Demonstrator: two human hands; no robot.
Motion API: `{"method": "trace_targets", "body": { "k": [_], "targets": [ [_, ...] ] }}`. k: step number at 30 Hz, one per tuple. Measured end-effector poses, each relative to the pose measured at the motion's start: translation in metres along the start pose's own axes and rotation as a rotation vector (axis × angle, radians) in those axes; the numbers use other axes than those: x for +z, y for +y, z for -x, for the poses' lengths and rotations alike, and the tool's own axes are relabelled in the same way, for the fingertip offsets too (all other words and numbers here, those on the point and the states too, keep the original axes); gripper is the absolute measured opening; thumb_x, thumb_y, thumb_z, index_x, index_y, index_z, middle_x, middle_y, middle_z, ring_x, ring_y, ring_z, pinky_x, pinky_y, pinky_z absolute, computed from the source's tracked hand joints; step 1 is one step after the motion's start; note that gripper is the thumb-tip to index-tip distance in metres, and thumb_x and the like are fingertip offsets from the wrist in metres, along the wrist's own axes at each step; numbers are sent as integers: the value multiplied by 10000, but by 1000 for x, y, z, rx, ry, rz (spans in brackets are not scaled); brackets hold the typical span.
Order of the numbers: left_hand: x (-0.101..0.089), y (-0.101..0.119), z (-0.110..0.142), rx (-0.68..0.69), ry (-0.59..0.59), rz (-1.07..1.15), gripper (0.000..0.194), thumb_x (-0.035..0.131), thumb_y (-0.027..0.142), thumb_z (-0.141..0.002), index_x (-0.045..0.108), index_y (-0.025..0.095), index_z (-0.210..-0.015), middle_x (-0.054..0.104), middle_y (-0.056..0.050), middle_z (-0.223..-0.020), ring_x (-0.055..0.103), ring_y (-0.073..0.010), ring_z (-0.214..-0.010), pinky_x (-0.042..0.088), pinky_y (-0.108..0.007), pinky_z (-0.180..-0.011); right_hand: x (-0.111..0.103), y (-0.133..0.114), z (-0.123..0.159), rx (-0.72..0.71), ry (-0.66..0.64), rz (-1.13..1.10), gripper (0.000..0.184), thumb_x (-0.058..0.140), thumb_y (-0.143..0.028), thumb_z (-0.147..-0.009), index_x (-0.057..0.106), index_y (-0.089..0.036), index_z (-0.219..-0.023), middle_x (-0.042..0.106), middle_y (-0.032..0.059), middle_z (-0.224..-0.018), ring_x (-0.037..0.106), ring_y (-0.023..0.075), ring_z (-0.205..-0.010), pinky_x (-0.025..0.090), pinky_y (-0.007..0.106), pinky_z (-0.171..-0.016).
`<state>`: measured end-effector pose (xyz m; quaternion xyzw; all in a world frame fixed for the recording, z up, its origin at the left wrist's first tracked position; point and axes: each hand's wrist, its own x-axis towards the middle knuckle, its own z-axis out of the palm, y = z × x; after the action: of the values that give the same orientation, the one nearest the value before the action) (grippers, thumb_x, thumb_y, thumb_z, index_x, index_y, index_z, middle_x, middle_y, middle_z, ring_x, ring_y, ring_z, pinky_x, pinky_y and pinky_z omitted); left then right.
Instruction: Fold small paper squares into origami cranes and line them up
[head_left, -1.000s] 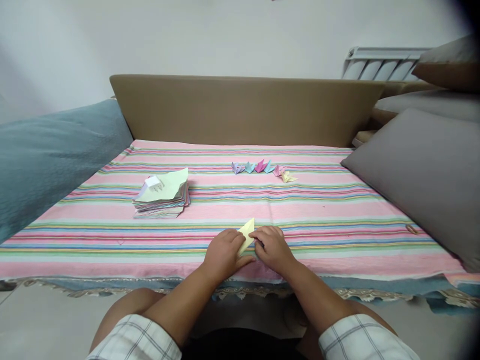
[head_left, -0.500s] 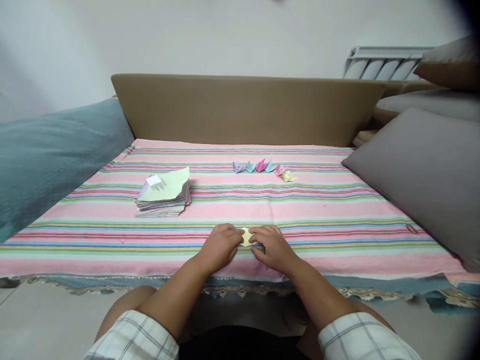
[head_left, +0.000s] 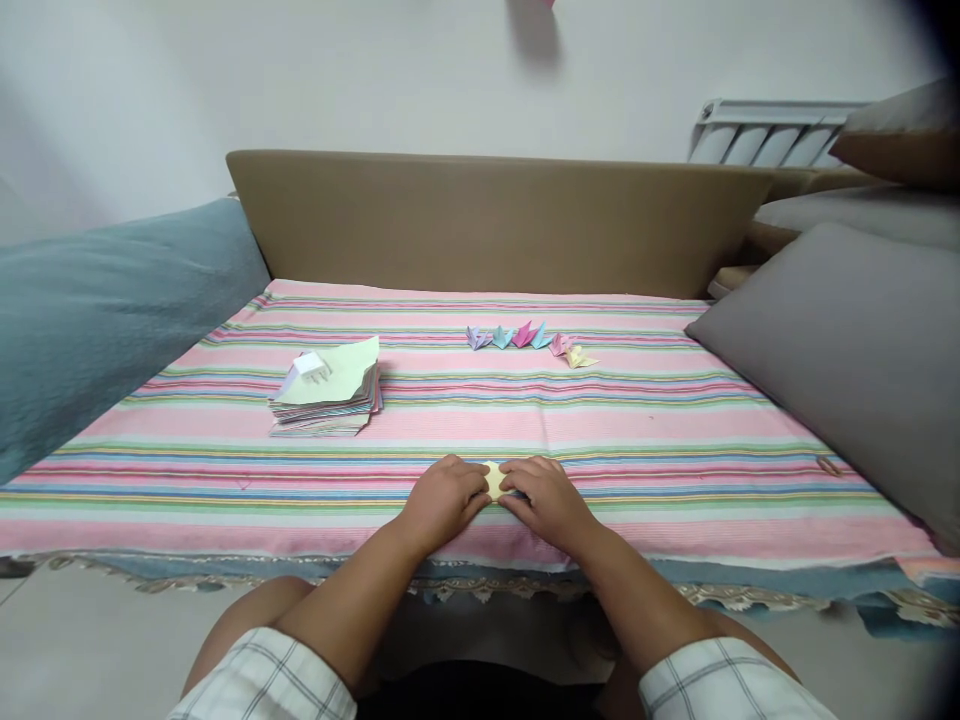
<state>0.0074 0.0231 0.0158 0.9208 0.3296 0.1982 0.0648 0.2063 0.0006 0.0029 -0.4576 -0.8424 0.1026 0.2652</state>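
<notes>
A small pale yellow piece of folded paper [head_left: 494, 481] lies on the striped cloth [head_left: 465, 425], between my two hands. My left hand [head_left: 448, 500] grips its left side, fingers on top and thumb at the near edge. On the right side my right hand [head_left: 545, 499] holds it the same way, its thumb close to the left one. The fingers cover both ends of the paper, so its full shape is hidden. Farther back, a row of several folded paper cranes [head_left: 525, 336] in purple, blue, pink and yellow rests on the cloth.
To the left is a stack of coloured paper sheets [head_left: 330, 385] with a white plug adapter [head_left: 310, 366] on top. A grey cushion [head_left: 840, 350] leans at the right, near a small brown loop [head_left: 829, 467]. A brown backrest [head_left: 495, 220] stands behind.
Both thumbs have come in toward each other along the near edge of the yellow paper. The view has tilted up slightly, and a dark shadow now shows on the wall at the top.
</notes>
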Motion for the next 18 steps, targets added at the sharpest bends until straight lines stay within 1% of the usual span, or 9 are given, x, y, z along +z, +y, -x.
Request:
{"method": "trace_targets", "body": {
  "k": [5,11,18],
  "targets": [
    [-1,0,-1,-7,1,28,114,532,250,-844,616,197,-786,687,-36,-977,605,-186,-955,429,-344,-841,1,0,-1,34,-10,-24,91,552,-295,-834,611,-229,-814,635,37,-1063,533,199,-982,347,368,-835],
    [2,-2,0,-43,50,35,117,531,249,-836,617,190,-781,679,-44,-1003,602,-185,-900,455,-345,-828,5,-3,-2,117,20,-56,92,544,-275,-827,606,-223,-784,631,34,-1060,527,196,-965,353,363,-841],
    [5,-1,0,-104,98,83,87,551,195,-779,582,197,-698,681,-35,-989,595,-186,-895,462,-345,-819,8,-8,-4,196,51,-83,125,522,-255,-825,599,-218,-734,645,15,-1030,528,192,-933,351,346,-822]
  ]
}}
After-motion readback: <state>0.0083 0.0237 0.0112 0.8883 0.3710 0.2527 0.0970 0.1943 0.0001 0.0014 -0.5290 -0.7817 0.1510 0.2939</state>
